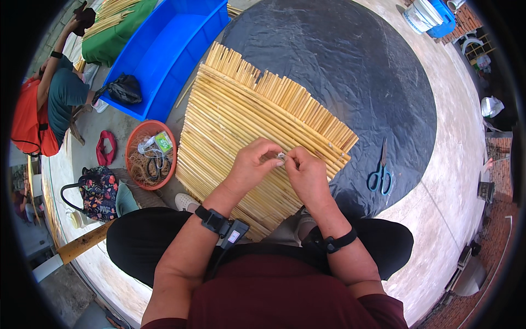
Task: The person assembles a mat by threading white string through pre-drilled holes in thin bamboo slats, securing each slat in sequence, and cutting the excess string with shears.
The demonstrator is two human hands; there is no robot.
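A mat of pale yellow reed sticks (235, 115), laid side by side in two crossing layers, lies in front of me. Over its near right part, my left hand (253, 164) pinches a tiny white bit that looks like string (281, 156). Close against it, my right hand (307, 172) is also closed, thumb and forefinger together at the same string. The fingers partly hide how the string runs and whether it is tied to a stick. Blue-handled scissors (380, 174) lie to the right of the mat.
Black plastic sheeting (329, 44) lies under the mat. At left stand an orange basket (173, 170) with brown fibre, dark scissors and a green packet, a blue tub (164, 49) and a flowered bag (98, 192). Another person (66, 88) sits at far left; a white bucket (422, 15) stands at far right.
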